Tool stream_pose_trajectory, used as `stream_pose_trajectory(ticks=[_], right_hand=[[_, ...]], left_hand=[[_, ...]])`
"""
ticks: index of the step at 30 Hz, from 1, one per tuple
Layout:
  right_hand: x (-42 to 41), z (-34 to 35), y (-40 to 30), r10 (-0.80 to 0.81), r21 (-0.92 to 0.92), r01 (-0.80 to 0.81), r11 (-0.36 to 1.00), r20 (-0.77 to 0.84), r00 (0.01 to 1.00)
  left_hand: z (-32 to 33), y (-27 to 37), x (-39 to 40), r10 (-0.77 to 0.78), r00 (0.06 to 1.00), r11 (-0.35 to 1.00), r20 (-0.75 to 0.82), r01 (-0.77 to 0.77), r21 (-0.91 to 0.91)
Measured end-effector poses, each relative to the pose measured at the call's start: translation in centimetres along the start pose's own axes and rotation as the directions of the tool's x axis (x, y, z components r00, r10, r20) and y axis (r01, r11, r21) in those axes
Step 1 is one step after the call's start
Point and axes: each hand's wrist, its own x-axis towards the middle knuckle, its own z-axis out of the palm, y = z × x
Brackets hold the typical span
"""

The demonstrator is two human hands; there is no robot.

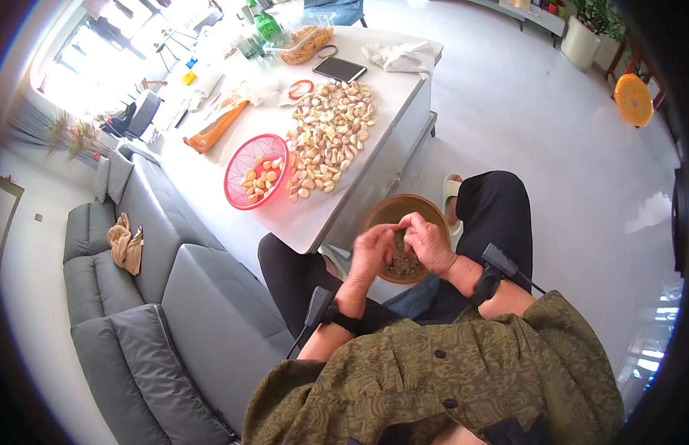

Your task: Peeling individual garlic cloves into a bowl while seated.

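Observation:
My left hand and my right hand meet fingertip to fingertip above a round brown bin between my knees. Whatever sits between the fingers is too small and hidden to make out. Loose garlic skins lie inside the bin, partly covered by the hands. On the white table, ahead and to the left, a wide pile of unpeeled garlic cloves is spread out. A red plastic mesh basket stands against the pile's left edge and holds several peeled cloves.
The table's near corner reaches my left knee. A phone, a white cloth, an orange bag, a clear plastic food box and a green bottle lie farther back. A grey sofa runs along the left.

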Motion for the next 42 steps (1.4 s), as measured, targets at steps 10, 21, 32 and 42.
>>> stream_pose_trajectory(ticks=[10, 21, 32, 42], right_hand=[[0.1, -0.7, 3.9, 0.048, -0.490, 0.060, 0.870, 0.206, 0.977], [0.3, -0.5, 4.4, 0.141, -0.560, -0.008, 0.828, 0.195, 0.971], [0.0, -1.0, 5.0, 0.164, -0.591, -0.012, 0.806, 0.203, 0.965], [0.4, -0.7, 4.4, 0.174, -0.584, 0.022, 0.811, 0.276, 0.945]], left_hand=[[-10.8, 13.0, 2.6, 0.737, 0.578, 0.570, -0.350, -0.253, 0.781], [-12.4, 13.0, 6.1, 0.810, 0.586, 0.074, 0.000, -0.102, 0.992], [-10.9, 8.4, 15.1, 0.430, 0.903, -0.082, -0.029, 0.071, 0.994], [-11.0, 8.9, 14.5, 0.534, 0.827, 0.064, -0.175, 0.167, 0.984]])
